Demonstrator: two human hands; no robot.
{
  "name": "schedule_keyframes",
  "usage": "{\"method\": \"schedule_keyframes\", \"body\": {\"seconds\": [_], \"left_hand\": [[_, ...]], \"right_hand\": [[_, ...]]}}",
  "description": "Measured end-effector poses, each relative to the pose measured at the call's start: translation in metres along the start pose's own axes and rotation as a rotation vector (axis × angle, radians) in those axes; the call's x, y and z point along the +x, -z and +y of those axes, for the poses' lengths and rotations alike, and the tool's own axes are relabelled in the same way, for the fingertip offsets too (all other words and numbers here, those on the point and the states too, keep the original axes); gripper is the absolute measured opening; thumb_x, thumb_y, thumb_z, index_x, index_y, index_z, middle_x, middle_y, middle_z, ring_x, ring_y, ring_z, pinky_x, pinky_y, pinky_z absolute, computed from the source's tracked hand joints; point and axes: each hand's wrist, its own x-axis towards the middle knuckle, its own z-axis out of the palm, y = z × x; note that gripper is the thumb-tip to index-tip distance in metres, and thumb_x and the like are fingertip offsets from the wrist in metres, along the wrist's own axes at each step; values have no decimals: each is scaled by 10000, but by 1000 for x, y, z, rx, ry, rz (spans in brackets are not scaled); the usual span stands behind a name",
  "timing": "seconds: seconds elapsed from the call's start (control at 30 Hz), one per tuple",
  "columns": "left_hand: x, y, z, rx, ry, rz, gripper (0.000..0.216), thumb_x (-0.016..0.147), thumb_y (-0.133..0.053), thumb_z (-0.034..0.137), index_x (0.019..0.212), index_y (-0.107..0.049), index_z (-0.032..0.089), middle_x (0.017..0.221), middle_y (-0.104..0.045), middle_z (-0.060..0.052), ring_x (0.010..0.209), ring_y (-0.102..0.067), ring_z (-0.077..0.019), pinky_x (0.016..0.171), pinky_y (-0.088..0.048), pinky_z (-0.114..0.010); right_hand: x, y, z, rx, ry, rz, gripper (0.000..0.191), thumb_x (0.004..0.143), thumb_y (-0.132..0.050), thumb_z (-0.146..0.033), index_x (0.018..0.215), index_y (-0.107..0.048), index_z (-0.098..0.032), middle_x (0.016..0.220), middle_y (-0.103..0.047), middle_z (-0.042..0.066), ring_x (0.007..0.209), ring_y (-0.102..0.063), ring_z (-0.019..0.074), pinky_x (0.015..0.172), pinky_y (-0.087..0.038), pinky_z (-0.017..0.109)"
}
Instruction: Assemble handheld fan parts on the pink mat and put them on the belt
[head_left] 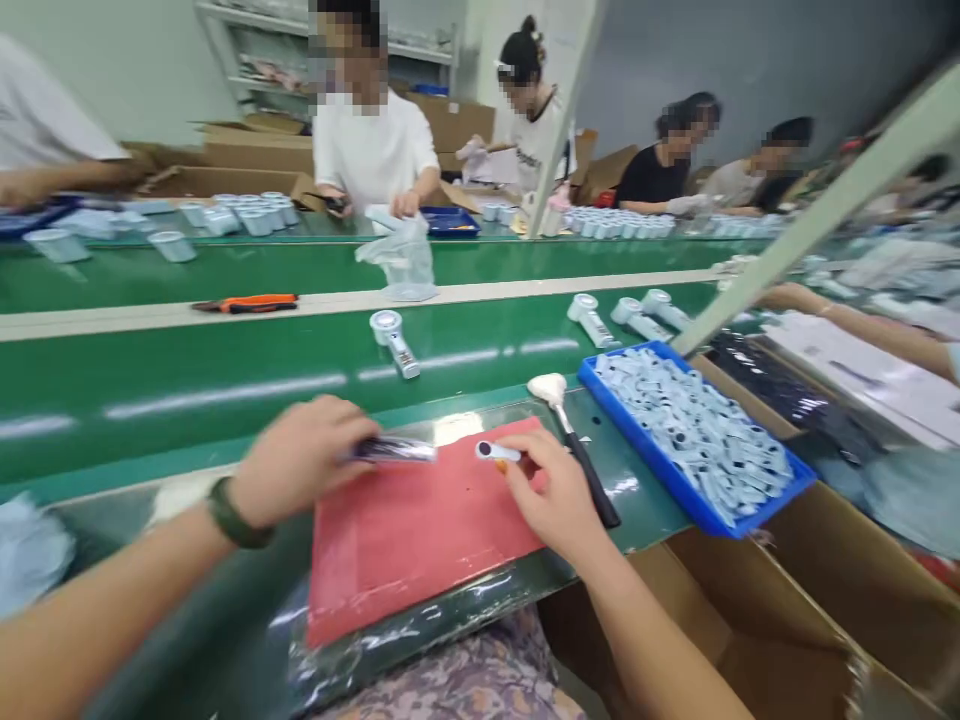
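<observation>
Over the red mat (pixel 405 545), her left hand (pixel 300 460) grips a dark tool (pixel 394 451); the right hand (pixel 555 495) pinches a small white part (pixel 495 452).

A red rubber mat (pixel 420 540) lies on the tabletop (pixel 641 500) at lower centre of the frame. At its upper edge are a dark slim tool (pixel 394 450), to the left, and a small white round-ended part (pixel 495 452), to the right. Just right of the mat lies a black-handled brush (pixel 577 440), and right of that a blue plastic tray (pixel 679 485) of small pieces. Behind them runs the green conveyor belt (pixel 225 370), carrying a white handheld fan (pixel 394 340) at centre. A brown cardboard box (pixel 825 600) sits at lower right, below the tray.
</observation>
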Motion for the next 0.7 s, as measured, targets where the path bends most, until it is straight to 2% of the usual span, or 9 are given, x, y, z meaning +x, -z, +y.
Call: {"method": "schedule_keyframes", "body": {"seconds": [0.03,0.1,0.2,0.27,0.37,0.47,0.57,0.7], "left_hand": [[3,-10,27,-11,4,-63,200,878,-725,343,1051,-708,245,997,-676,-55,902,-591,-227,768,-454,-338],[11,-28,70,-30,37,-144,247,837,-796,366,1032,-712,240,972,-661,-50,893,-576,-232,753,-445,-343],[17,-43,103,-38,140,-178,263,787,-848,373,963,-724,222,948,-639,-59,882,-556,-247,725,-430,-353],[13,-44,106,-78,160,-156,297,780,-851,360,1014,-722,232,1008,-637,-67,926,-556,-262,758,-441,-375],[5,-40,99,-240,91,-73,362,828,-794,357,1142,-667,231,1084,-643,-64,1005,-564,-263,872,-460,-422],[1,-40,95,-358,45,-22,156,946,-602,307,1050,-647,199,1017,-658,-63,960,-571,-237,892,-465,-420],[2,-43,97,-389,84,-23,165,976,-499,253,970,-651,188,946,-662,-66,899,-572,-225,827,-482,-394],[3,-44,100,-411,78,26,183,990,-498,244,967,-671,189,939,-683,-59,893,-603,-211,820,-516,-381]], "right_hand": [[2,4,-5,25,44,-9,191,941,-566,-188,1074,-696,-234,924,-667,21,731,-603,150,637,-477,260],[2,6,-14,34,95,-89,164,956,-569,-217,1059,-696,-231,874,-636,9,687,-577,141,603,-452,256],[-6,-4,-20,-49,121,-245,133,962,-569,-209,1010,-692,-201,856,-618,20,710,-588,156,590,-424,270],[-11,-15,-18,-141,146,-298,127,954,-580,-188,1001,-697,-190,862,-615,29,739,-596,172,603,-410,286],[-13,-24,-16,-232,163,-323,135,939,-616,-174,1034,-711,-189,859,-609,30,767,-604,187,624,-403,302],[-11,-23,-16,-232,125,-366,126,938,-639,-181,1036,-716,-198,874,-605,28,781,-607,187,638,-415,304],[-9,-25,-12,-121,47,-377,97,959,-630,-206,1009,-712,-212,963,-617,40,884,-623,193,737,-476,317],[-10,-37,4,236,-175,-362,41,935,-624,-177,908,-644,-200,1128,-633,54,1076,-631,187,925,-517,330]]}}
